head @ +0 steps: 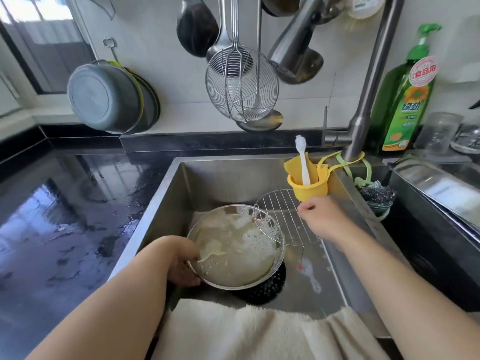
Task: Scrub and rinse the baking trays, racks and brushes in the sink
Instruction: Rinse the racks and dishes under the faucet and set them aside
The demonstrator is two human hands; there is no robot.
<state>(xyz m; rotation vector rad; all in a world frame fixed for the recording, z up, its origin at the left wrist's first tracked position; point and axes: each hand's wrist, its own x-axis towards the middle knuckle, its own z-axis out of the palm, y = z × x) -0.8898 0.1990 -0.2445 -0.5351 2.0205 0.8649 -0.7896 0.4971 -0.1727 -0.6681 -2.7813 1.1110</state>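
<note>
The green dish soap bottle (401,100) at the sink's (166,203) back right corner reads 绿劲 and 食品用. My left hand (181,263) curls round the near-left rim of the sudsy round metal tray (233,250) in the sink. My right hand (324,219) pinches the round wire rack (280,216), tilted over the tray's far-right rim. A white brush (304,162) stands in the yellow caddy (309,188) beside the faucet (363,100). A cream towel (259,331) drapes the sink's near edge.

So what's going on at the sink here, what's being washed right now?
A person is washing up at the steel sink. The left hand grips the rim of a round metal tray full of soapy, foamy water, tilted over the black drain strainer. The right hand holds a round wire rack upright by its edge, overlapping the tray's far rim. The faucet shows no running water.
</note>
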